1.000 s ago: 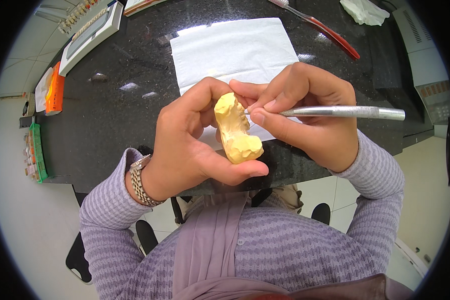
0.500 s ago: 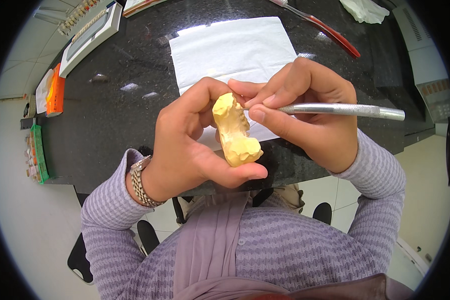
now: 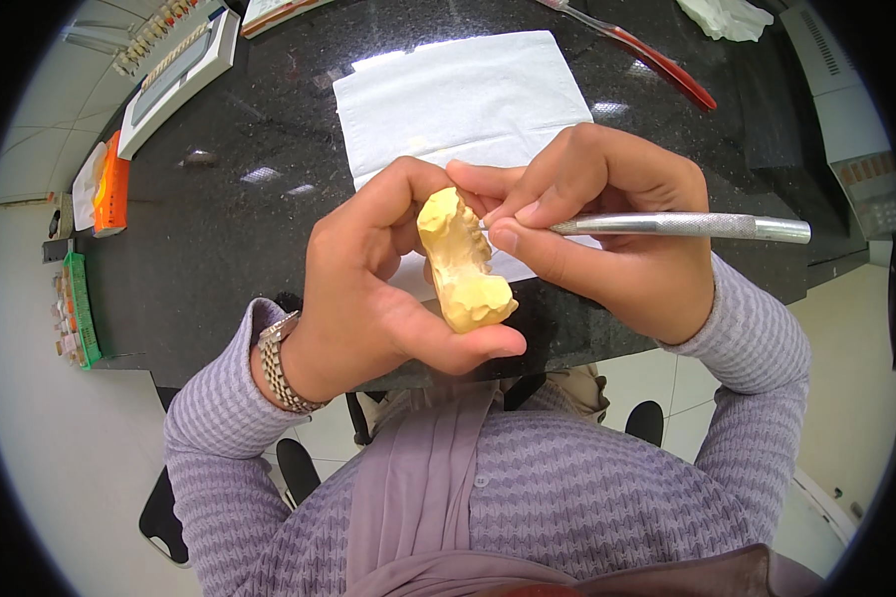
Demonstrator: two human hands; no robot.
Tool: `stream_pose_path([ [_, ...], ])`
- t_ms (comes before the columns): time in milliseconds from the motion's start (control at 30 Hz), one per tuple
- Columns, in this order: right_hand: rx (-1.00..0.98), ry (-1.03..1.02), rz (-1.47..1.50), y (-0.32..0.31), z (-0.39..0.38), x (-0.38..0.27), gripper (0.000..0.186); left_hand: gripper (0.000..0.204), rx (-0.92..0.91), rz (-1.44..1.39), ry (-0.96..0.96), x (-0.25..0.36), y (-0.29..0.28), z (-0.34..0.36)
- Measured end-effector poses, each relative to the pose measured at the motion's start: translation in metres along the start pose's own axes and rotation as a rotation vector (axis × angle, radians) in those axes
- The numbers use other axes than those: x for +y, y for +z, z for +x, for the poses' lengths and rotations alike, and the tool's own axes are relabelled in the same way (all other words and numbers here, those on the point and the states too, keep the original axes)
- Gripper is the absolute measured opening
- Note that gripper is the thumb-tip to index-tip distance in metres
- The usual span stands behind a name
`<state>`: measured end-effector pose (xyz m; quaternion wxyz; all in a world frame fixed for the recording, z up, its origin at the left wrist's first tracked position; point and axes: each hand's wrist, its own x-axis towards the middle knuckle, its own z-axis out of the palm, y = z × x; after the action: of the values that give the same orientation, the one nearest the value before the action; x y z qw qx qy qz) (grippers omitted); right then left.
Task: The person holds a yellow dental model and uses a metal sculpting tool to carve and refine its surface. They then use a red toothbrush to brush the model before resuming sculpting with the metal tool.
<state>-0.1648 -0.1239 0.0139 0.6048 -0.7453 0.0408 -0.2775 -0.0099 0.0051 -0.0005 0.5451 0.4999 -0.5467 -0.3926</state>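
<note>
Gripping the yellow cast (image 3: pixel 455 261) between thumb and fingers, the left hand (image 3: pixel 363 289) held it above the near part of the worktop (image 3: pixel 229 254). The right hand (image 3: pixel 637 274) pinched a silver tool (image 3: pixel 707 226), its tip at the cast's toothed right side; whether they touched could not be told. A white towel (image 3: pixel 458 99) lay flat beyond, partly hidden by the hands. Far right lay a red brush (image 3: pixel 662 68); an orange box (image 3: pixel 113 189) stood at left.
</note>
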Motion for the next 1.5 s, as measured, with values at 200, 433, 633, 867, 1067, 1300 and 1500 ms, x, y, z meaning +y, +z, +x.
stream_pose_path([
  [200,0.033,0.016,0.014,0.0028,-0.0014,0.0016,0.015,0.07,0.003,-0.046,0.006,0.0004,0.0002,-0.0008],
  [433,0.008,0.065,-0.002,-0.002,-0.0014,-0.0005,0.015,0.072,-0.013,0.0,0.022,0.0017,-0.0006,0.0007],
  [633,0.014,0.054,0.038,0.0015,-0.0024,0.0004,0.015,0.073,-0.024,0.017,0.036,-0.0014,-0.0027,-0.0007],
  [867,0.051,0.038,0.029,0.002,-0.0024,0.0006,0.016,0.074,-0.025,0.062,0.082,-0.0018,-0.0013,0.0007],
  [1067,0.045,0.025,0.018,0.0048,-0.0035,0.0001,0.016,0.073,-0.011,0.114,0.076,-0.0029,-0.0001,0.0004],
  [1300,0.057,0.011,0.023,0.0033,-0.0025,0.0024,0.016,0.073,0.007,0.161,0.115,-0.0031,0.0002,0.0014],
  [1500,0.058,0.0,0.018,0.0046,-0.0023,-0.0009,0.016,0.073,0.02,0.143,0.088,-0.0019,0.0018,0.0008],
])
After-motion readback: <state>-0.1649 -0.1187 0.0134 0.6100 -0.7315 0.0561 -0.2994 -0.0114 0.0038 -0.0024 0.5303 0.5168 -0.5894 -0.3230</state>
